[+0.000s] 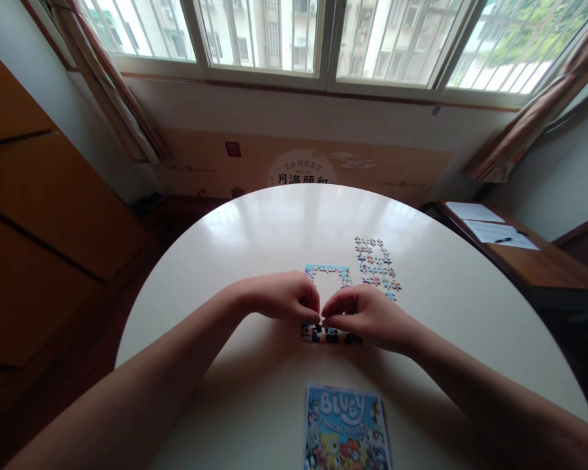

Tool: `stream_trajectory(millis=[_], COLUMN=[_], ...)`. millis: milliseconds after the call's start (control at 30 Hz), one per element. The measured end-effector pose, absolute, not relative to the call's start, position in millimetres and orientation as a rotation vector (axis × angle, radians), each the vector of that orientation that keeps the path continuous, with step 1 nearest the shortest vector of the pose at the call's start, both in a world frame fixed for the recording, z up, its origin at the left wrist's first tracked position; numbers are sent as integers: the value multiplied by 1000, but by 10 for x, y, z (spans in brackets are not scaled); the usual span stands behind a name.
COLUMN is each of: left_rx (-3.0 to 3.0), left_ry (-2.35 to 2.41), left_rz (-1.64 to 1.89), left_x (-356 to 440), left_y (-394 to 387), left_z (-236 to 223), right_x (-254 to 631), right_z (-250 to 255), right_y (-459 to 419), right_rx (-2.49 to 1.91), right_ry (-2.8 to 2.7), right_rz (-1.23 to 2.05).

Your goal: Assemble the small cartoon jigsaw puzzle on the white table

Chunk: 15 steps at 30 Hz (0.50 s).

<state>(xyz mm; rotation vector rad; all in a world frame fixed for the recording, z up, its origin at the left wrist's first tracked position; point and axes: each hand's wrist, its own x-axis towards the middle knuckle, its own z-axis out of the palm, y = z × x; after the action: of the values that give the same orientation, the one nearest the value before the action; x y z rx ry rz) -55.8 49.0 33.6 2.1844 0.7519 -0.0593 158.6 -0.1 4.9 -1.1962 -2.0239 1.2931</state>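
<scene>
Nearest the camera among the things on the white table point(215, 254): a blue printed Bluey picture point(345, 427), lying flat, cut off by the bottom edge of the view. Just beyond, a partly joined jigsaw point(332, 338), also flat, roughly straight ahead of the body and right beneath both hands, with its long axis seemingly running away toward the windows point(269, 36). Left hand point(289, 295) over the left side, right hand point(362, 310) over the right, both with fingers curled and thumb close to the fingertips, nearly meeting above the near half of the jigsaw. Cannot tell whether pinching a small piece or only drawn together. Farther out and to the right, loose pieces point(370, 268) spread in uneven rows, likewise longest in the direction away from the body. Clearly closer to the right hand, just beside the back of it at the near end; across the jigsaw from the left hand
</scene>
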Motion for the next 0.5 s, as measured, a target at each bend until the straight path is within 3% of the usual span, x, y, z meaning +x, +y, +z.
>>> stream_trajectory(millis=[367,500], left_rx=[2194,2232], left_ry=[704,731], left_rz=[-52,-39], left_x=[-561,-558], left_y=[507,486], left_z=[317,324], right_x=[1598,1694], right_z=[62,124], right_y=[-5,38], right_rx=[-1217,-1261], right_ry=[-1977,-2112], right_rz=[1283,1046])
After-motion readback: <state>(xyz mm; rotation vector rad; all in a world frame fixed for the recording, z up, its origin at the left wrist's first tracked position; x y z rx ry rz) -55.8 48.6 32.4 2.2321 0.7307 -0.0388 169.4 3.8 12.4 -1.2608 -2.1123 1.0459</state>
